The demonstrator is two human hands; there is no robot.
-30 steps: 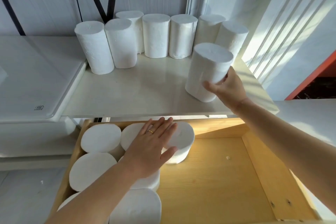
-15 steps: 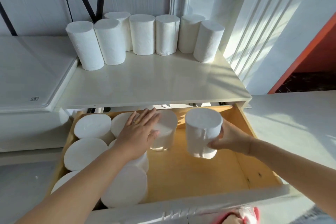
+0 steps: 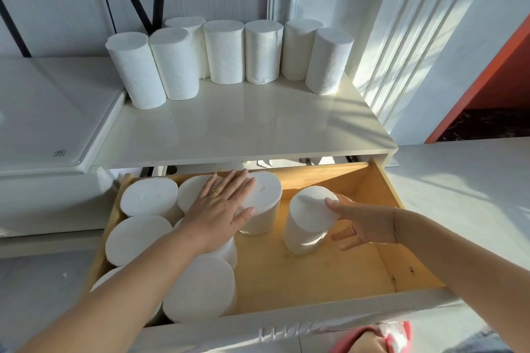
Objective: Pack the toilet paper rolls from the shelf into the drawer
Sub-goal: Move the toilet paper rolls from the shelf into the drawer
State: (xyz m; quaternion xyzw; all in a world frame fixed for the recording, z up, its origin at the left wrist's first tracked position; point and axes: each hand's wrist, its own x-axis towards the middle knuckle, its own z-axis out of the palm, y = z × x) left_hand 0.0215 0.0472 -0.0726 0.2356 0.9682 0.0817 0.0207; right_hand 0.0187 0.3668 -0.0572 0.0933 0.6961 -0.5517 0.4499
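Several white toilet paper rolls point(image 3: 224, 52) stand in a row at the back of the white shelf point(image 3: 243, 129). Below it the wooden drawer point(image 3: 315, 281) is pulled out, and its left half holds several upright rolls point(image 3: 149, 199). My left hand point(image 3: 220, 206) lies flat on top of those rolls, fingers spread. One roll point(image 3: 308, 219) stands tilted on the drawer floor right of the group. My right hand point(image 3: 364, 223) holds it loosely from the right, with the thumb on its top edge, a finger behind it and the other fingers spread.
A white glossy panel point(image 3: 43, 112) lies left of the shelf. The drawer's white front point(image 3: 286, 329) runs along the bottom, with a pink slipper point(image 3: 384, 337) below it. The right half of the drawer floor is bare wood. An orange wall edge point(image 3: 487, 80) rises at the right.
My right hand took the roll off the shelf's right side and brought it down into the drawer, where its base now rests on the floor. My left hand stayed on the packed rolls.
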